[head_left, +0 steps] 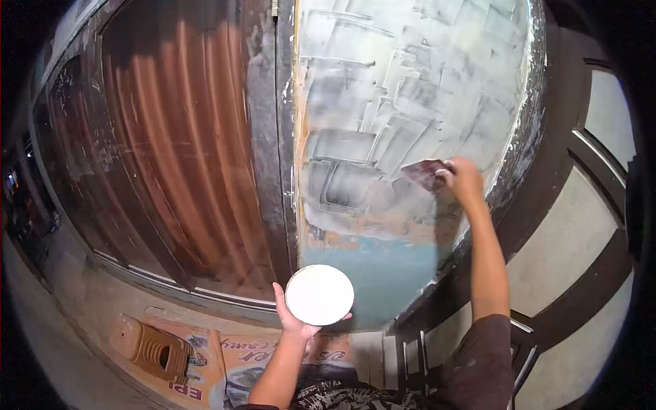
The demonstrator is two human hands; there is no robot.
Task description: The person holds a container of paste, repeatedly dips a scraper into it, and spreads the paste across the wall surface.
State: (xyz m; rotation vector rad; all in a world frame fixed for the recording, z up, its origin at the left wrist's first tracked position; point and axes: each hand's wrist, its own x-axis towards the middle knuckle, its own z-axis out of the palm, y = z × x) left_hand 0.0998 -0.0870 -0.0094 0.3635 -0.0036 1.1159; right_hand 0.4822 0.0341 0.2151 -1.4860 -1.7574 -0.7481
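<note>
My left hand [298,322] supports a round white tub [320,295] from below, with the thumb up along its left side. The tub's top shows bright white; I cannot tell whether that is its filling or a lid. Up and to the right, my right hand [462,180] grips a dark reddish putty knife [425,174] with a flat, wide blade. The blade is at the wall [410,89], touching or very near it. White and grey putty covers the wall's upper part in overlapping strokes. Lower down, bare blue-green paint [369,273] shows.
Left of the wall stands a dark wooden frame [270,137] with an orange-brown curtain [184,137] behind glass. A panelled dark door [574,219] is close on the right. Below, a brown plastic stool [160,352] rests by a printed banner [239,352] on the floor.
</note>
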